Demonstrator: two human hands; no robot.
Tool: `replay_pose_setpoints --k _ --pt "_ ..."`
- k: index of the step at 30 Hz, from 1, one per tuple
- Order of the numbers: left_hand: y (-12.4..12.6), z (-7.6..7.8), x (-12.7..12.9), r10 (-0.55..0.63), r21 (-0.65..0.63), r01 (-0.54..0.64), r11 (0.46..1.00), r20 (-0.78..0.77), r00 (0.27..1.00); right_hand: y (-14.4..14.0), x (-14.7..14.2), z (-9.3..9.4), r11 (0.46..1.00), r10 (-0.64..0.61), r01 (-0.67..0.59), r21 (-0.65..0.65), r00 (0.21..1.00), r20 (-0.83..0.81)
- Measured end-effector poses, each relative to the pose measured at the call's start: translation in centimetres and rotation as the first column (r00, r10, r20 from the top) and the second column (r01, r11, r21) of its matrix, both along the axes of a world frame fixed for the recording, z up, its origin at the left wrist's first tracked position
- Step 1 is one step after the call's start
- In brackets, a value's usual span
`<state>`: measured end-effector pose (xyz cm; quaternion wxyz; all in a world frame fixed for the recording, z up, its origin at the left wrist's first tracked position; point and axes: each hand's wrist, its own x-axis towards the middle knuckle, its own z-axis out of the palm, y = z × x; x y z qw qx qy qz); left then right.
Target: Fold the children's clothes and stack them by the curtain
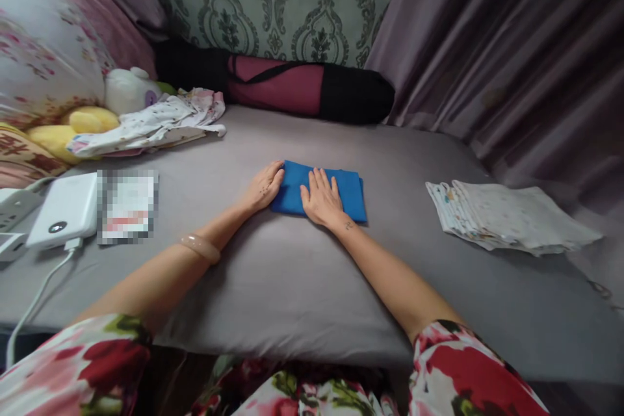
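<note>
left hand flat, fingers together, touching left edge of folded blue cloth; right hand spread flat on top, gripping nothing.

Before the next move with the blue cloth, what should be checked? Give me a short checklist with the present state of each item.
1. Blue cloth lies folded flat on the grey sheet: ok.
2. Right hand rests flat on the cloth: ok.
3. Left hand touches the cloth's left edge: ok.
4. Cloth edges aligned: cannot tell, the hands cover part of it.
5. Stack of folded white cloths lies apart, to the right: ok.
6. White power bank and its cable are away from both hands: ok.
</note>
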<state>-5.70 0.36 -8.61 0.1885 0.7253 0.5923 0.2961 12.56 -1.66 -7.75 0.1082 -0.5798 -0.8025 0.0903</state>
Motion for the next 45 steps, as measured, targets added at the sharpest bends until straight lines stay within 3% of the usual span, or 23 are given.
replay_pose_setpoints --k 7,10,13,18,24,28,33,38,41,43,45 --pt "-0.3 0.7 -0.1 0.111 -0.029 -0.107 0.994 0.196 0.974 0.6 -0.3 1.9 0.994 -0.009 0.009 -0.113 1.000 -0.001" --pt "-0.2 0.7 0.0 0.111 -0.025 -0.108 0.994 0.216 0.970 1.1 -2.2 2.7 0.999 0.025 -0.026 -0.033 0.999 -0.032" --pt "-0.2 0.7 0.0 0.090 -0.028 -0.087 0.996 0.205 0.975 1.4 -4.2 2.1 0.994 0.106 -0.105 0.032 0.994 -0.029" --pt "-0.3 0.7 -0.1 0.077 -0.045 -0.069 0.997 0.196 0.978 1.5 -5.2 0.8 0.992 0.120 -0.120 -0.031 0.993 -0.010" --pt "-0.2 0.5 -0.2 0.091 -0.047 -0.083 0.995 0.231 0.969 2.1 -6.0 2.1 0.989 0.128 -0.124 -0.079 0.991 0.046" --pt "-0.2 0.5 -0.2 0.106 -0.045 -0.097 0.994 0.243 0.964 2.1 -7.1 1.7 0.986 0.160 -0.156 -0.064 0.985 0.064" --pt "-0.2 0.6 -0.4 0.083 -0.062 -0.071 0.996 0.226 0.971 2.1 -6.5 1.4 0.981 0.172 -0.178 -0.084 0.983 -0.066" --pt "-0.1 1.4 0.9 0.102 -0.036 -0.101 0.994 0.027 0.994 2.0 -2.7 2.6 0.995 0.099 -0.100 0.001 0.986 -0.135" --pt "-0.2 1.6 3.0 -0.006 0.055 0.018 0.998 -0.225 0.974 1.8 0.0 2.4 0.997 0.070 -0.068 0.033 0.996 -0.049" --pt "-0.3 1.3 4.4 -0.082 0.045 0.105 0.993 -0.358 0.930 1.6 1.2 1.8 0.997 0.071 -0.071 0.005 0.997 -0.004" --pt "-0.3 0.7 5.3 -0.101 0.004 0.113 0.994 -0.423 0.901 1.6 1.8 1.1 0.997 0.071 -0.071 -0.013 0.997 0.011"
